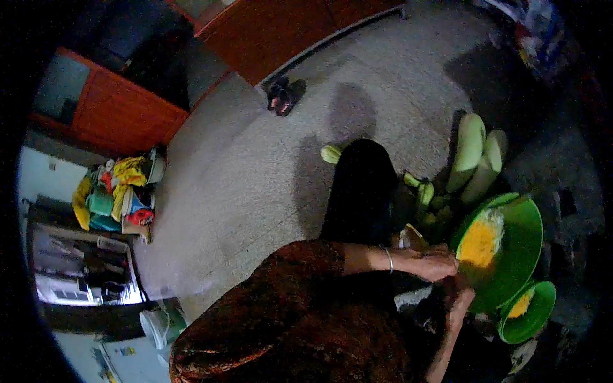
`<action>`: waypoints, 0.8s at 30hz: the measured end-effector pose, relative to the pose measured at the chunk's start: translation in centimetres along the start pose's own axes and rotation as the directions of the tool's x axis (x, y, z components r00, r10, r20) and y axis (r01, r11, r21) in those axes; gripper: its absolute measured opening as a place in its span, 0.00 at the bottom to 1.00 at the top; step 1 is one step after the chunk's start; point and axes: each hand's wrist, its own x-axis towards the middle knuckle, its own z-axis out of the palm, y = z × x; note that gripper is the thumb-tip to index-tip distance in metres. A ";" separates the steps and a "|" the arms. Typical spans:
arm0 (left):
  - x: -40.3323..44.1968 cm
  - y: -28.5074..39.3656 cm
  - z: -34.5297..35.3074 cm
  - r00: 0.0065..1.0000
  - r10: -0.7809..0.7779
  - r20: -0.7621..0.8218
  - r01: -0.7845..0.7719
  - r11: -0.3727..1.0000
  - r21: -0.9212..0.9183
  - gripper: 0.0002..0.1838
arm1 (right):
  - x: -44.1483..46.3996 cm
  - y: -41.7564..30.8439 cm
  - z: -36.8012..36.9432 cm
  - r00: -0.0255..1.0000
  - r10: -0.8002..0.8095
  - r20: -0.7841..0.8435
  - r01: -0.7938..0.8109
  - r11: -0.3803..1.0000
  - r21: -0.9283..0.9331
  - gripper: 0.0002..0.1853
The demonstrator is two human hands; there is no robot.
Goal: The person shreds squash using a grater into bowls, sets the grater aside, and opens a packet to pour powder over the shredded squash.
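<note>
My left hand (437, 263), with a bangle at the wrist, is closed at the near rim of a large green basin (520, 262). Just below it, my right hand (461, 297) is also closed, and the two hands almost touch. Whatever lies between their fingers is too dark and small to make out. Inside the basin lie a heap of orange shreds (480, 246) and some whitish shreds (497, 222) along its far side. A smaller green bowl (544, 306) beside it holds more orange shreds (520, 304).
Large pale green gourds (469, 150) lie on the floor beyond the basin, near smaller green pieces (424, 190). One cut green piece (331, 154) sits by my knee (365, 166). Dark slippers (281, 102) stand near wooden cabinets (274, 32). Colourful clothes (121, 191) are piled at left.
</note>
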 end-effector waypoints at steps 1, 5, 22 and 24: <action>-0.8 2.1 -0.5 0.999 0.040 -0.010 -0.034 0.945 0.327 0.06 | -1.0 0.2 -0.9 0.982 -0.170 0.086 0.186 0.952 -0.242 0.06; -0.3 2.0 0.6 0.954 0.231 0.189 -0.290 0.562 0.775 0.05 | -0.4 1.9 -1.0 0.937 -0.348 -0.004 0.347 0.935 -0.077 0.06; -1.1 0.9 6.3 0.962 -0.254 0.099 0.271 0.845 -0.461 0.22 | 0.7 1.4 1.0 0.732 -0.674 0.103 0.653 0.649 -0.389 0.05; -0.7 1.0 4.4 0.946 -0.262 0.189 0.321 0.818 -0.477 0.22 | 0.6 1.4 0.8 0.822 -0.566 0.067 0.569 0.806 -0.167 0.09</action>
